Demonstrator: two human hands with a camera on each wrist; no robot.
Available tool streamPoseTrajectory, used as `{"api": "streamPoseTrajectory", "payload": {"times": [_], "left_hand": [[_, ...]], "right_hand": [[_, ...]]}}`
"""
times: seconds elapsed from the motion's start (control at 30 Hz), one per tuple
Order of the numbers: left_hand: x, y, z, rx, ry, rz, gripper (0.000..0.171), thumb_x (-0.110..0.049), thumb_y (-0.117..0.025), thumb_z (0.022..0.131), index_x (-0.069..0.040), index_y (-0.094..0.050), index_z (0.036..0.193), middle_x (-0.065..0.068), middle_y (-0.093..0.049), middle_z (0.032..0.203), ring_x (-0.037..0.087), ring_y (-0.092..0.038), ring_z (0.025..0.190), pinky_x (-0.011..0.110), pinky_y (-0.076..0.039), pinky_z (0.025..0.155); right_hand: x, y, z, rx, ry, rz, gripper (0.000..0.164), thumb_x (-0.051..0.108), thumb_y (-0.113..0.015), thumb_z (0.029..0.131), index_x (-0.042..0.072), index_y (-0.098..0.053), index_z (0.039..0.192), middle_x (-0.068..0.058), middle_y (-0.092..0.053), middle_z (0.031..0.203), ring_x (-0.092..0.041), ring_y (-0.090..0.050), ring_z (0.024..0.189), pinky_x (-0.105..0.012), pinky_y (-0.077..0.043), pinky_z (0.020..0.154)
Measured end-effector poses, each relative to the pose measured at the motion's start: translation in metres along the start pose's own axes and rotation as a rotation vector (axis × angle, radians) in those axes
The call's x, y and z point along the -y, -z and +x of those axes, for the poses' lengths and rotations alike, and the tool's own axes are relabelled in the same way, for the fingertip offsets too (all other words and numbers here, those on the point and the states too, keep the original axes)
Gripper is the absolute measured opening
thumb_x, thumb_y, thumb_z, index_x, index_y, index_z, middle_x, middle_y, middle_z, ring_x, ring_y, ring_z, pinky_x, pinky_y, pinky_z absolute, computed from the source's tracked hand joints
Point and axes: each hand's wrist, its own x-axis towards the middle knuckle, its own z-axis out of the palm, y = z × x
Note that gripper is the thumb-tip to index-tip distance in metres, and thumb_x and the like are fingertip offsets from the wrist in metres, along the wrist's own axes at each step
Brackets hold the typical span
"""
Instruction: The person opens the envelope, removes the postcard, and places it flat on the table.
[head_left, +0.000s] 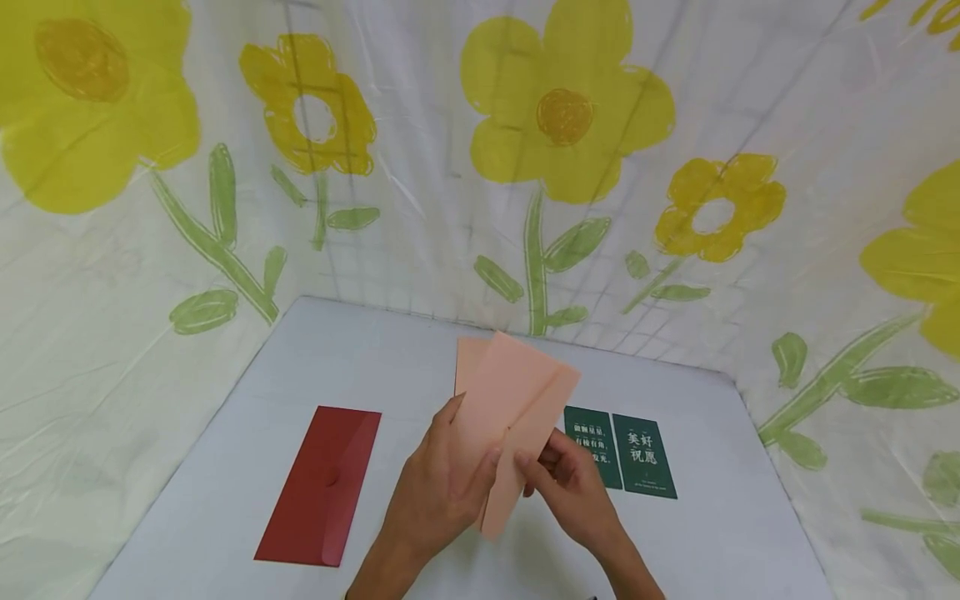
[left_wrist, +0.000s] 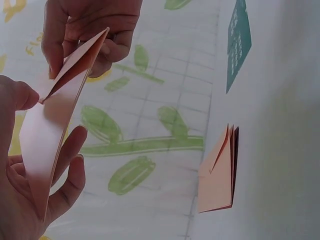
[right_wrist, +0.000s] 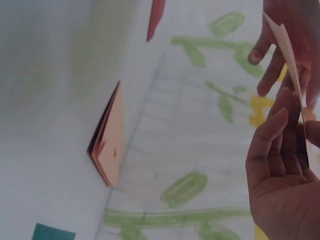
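A pale pink paper envelope (head_left: 517, 375) is held up above the table, tilted, with its flap side toward the head camera. My left hand (head_left: 435, 483) grips its left side, thumb on the front and fingers behind. At the right edge, my right hand (head_left: 573, 492) pinches the flap between thumb and fingers. In the left wrist view the flap (left_wrist: 75, 65) stands partly lifted from the envelope body, leaving a dark gap. The right wrist view shows the envelope (right_wrist: 292, 60) nearly edge-on between both hands.
Several pink envelopes (left_wrist: 215, 175) lie stacked behind the hands, partly hidden in the head view. A red envelope (head_left: 318, 483) lies on the left of the white table (head_left: 217, 500). Two green cards with white writing (head_left: 647, 457) lie at right. A flower-printed curtain (head_left: 420, 250) surrounds the table.
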Motion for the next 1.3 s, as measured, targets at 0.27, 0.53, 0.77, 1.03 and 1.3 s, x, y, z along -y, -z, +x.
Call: {"api": "streamPoseTrajectory", "payload": {"times": [0.27,0.53,0.77,1.03,1.3], "left_hand": [[0.001,0.0,-0.001,-0.027,-0.001,0.022,0.072,-0.037,-0.077,0.098,-0.02,-0.039,0.157,-0.001,-0.063,0.135,0.01,-0.065,0.105,0.039,-0.059,0.082],[0.003,0.005,0.0,-0.036,0.042,-0.03,0.067,-0.038,-0.081,0.095,-0.018,-0.045,0.148,-0.003,-0.068,0.121,0.008,-0.065,0.095,0.034,-0.058,0.076],[0.007,0.015,0.002,0.015,0.202,-0.176,0.058,-0.046,-0.084,0.091,-0.023,-0.048,0.131,-0.007,-0.07,0.112,0.011,-0.067,0.091,0.033,-0.058,0.073],[0.025,0.038,0.0,0.011,0.392,-0.265,0.06,-0.037,-0.088,0.089,-0.02,-0.046,0.128,0.001,-0.066,0.119,0.019,-0.066,0.099,0.037,-0.057,0.079],[0.055,0.088,-0.004,0.006,0.586,-0.041,0.068,-0.053,-0.079,0.093,-0.019,-0.039,0.137,0.008,-0.061,0.121,0.023,-0.065,0.096,0.038,-0.054,0.077]], "right_hand": [[-0.002,-0.005,0.002,-0.037,-0.022,-0.03,0.019,0.009,-0.065,0.106,0.004,-0.066,0.124,-0.011,-0.076,0.094,-0.026,-0.07,0.072,-0.039,-0.06,0.062],[-0.004,-0.013,0.003,-0.036,0.013,-0.087,0.015,0.012,-0.066,0.107,0.011,-0.067,0.122,-0.007,-0.075,0.095,-0.024,-0.069,0.074,-0.038,-0.06,0.063],[0.0,-0.021,0.007,-0.001,0.07,-0.212,0.017,0.019,-0.065,0.108,0.023,-0.067,0.124,0.004,-0.075,0.102,-0.018,-0.074,0.08,-0.034,-0.061,0.068],[-0.007,-0.023,0.008,0.173,0.026,-0.256,0.014,0.025,-0.06,0.111,0.027,-0.06,0.124,0.009,-0.075,0.1,-0.016,-0.075,0.086,-0.032,-0.06,0.077],[-0.018,-0.011,0.005,0.189,0.007,-0.317,0.014,0.025,-0.061,0.11,0.03,-0.062,0.123,0.012,-0.075,0.102,-0.013,-0.075,0.087,-0.032,-0.061,0.076]]}}
